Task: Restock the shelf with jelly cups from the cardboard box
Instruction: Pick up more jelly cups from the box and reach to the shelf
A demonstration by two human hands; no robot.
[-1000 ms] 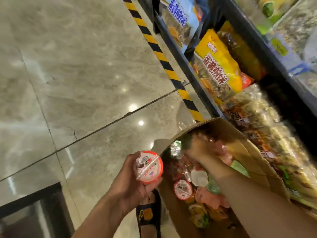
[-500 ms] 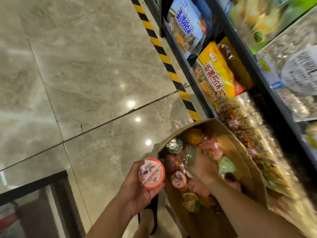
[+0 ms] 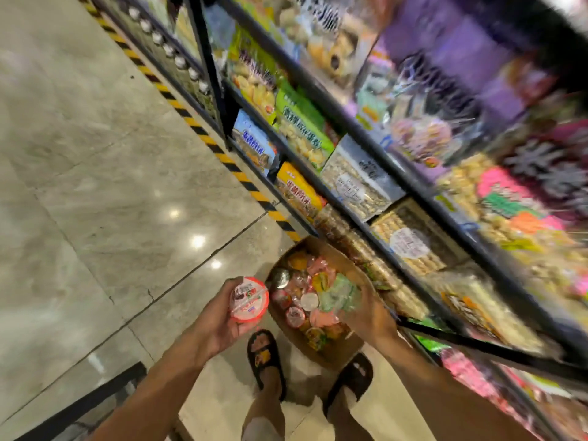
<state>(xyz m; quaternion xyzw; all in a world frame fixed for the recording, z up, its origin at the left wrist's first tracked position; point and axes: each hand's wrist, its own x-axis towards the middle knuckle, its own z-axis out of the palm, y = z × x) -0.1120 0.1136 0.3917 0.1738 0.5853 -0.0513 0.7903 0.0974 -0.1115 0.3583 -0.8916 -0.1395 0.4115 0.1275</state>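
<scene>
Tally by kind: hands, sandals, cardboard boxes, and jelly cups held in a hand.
Hands: 2, left hand, right hand
Black sandals: 2
Cardboard box: 1
Red-rimmed jelly cup, gripped by left hand: 1
Greenish wrapped item at right hand: too blurred, not counted
Total: 6

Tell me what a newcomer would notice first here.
The red-rimmed jelly cup gripped in the left hand, low and centre, draws the eye first. Just right of it, the open cardboard box on the floor brims with bright cups, and over it the right hand seems to grip a green cup. Shelves packed with snack bags fill the right side, blurred.
</scene>
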